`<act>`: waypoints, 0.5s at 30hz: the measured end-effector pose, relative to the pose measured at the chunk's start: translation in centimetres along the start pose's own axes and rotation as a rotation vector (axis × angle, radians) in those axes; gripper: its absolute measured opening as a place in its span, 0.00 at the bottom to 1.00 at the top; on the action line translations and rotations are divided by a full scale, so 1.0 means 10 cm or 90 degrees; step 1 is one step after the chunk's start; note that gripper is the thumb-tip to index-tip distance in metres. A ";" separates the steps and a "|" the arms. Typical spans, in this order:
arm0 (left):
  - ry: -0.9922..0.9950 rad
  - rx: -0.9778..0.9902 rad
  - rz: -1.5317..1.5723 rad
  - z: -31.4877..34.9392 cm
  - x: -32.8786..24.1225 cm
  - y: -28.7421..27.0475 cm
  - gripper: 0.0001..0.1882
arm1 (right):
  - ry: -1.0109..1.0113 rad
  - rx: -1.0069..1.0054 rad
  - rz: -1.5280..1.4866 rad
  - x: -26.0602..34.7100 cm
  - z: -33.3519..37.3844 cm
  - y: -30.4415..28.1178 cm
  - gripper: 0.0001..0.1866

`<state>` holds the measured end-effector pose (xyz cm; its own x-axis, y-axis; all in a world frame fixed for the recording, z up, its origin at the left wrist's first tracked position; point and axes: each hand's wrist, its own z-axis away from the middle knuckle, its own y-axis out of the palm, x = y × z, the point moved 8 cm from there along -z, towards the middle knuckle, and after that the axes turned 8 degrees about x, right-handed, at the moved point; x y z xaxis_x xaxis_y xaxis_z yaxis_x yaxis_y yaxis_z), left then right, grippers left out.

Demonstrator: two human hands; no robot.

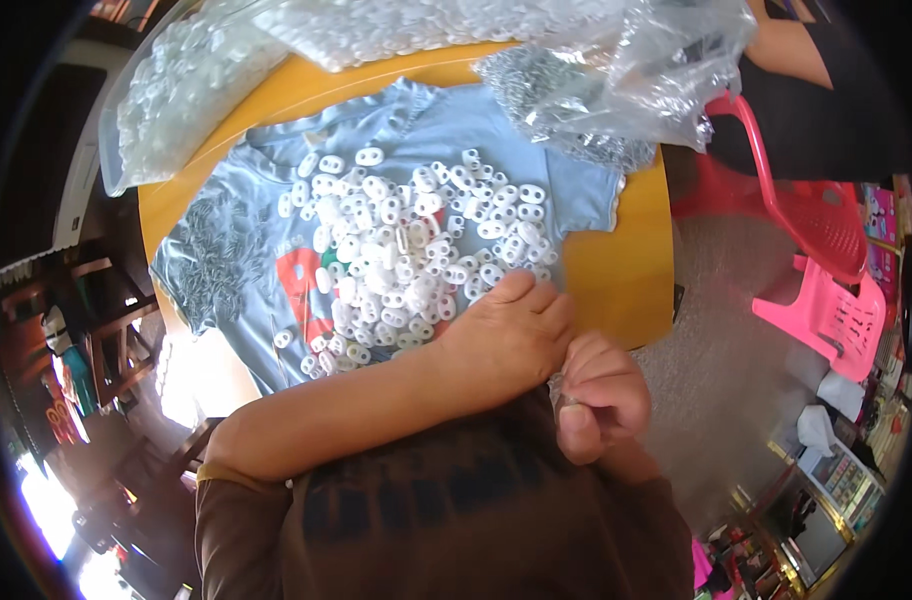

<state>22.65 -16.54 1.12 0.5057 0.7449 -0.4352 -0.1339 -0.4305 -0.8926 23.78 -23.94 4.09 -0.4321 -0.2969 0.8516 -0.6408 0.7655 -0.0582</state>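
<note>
My left forearm reaches across my body, and my left hand (521, 325) is closed at the near right edge of the white pile. Its knuckles face up; the curled fingertips and whatever they may hold are hidden. Right against it, my right hand (604, 393) is closed too, thumb and fingers pinched together. A tiny shiny bit shows by the thumb, too small to name. Beyond the hands lie many white oval plastic pieces with two holes (391, 255), heaped on a light blue T-shirt (261, 345). Small grey metal pieces, perhaps springs (216, 260), are spread on the shirt's left side.
The shirt covers a yellow-brown table (641, 270). Clear bags of white pieces (201, 95) line its far edge, alongside a bag of grey metal bits (596, 100). A person's arm (791, 50) shows at far right, near a red chair (806, 215) and pink stool (826, 310).
</note>
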 end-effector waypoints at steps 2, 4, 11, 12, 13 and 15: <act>0.036 -0.010 0.001 0.04 -0.02 -0.01 0.06 | -0.002 0.004 0.003 0.00 -0.04 0.04 0.09; 0.014 -0.060 0.016 0.12 0.03 -0.11 0.07 | 0.021 -0.025 -0.064 -0.05 -0.10 0.05 0.08; -0.422 -0.211 0.795 0.94 0.70 -0.39 0.10 | 0.328 -0.003 -0.206 -0.35 -0.43 0.34 0.06; -0.474 -0.229 0.966 1.06 0.72 -0.39 0.09 | 0.354 0.029 -0.225 -0.41 -0.47 0.43 0.05; -0.425 -0.262 0.965 1.12 0.74 -0.50 0.09 | 0.406 0.062 -0.256 -0.45 -0.51 0.55 0.04; -0.366 -0.309 0.972 1.23 0.77 -0.63 0.10 | 0.439 0.119 -0.277 -0.46 -0.64 0.76 0.04</act>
<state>16.94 -1.78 1.97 -0.1922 -0.4353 -0.8795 0.1389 -0.8993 0.4148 24.93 -13.15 3.09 0.3240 -0.0819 0.9425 -0.7815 0.5383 0.3154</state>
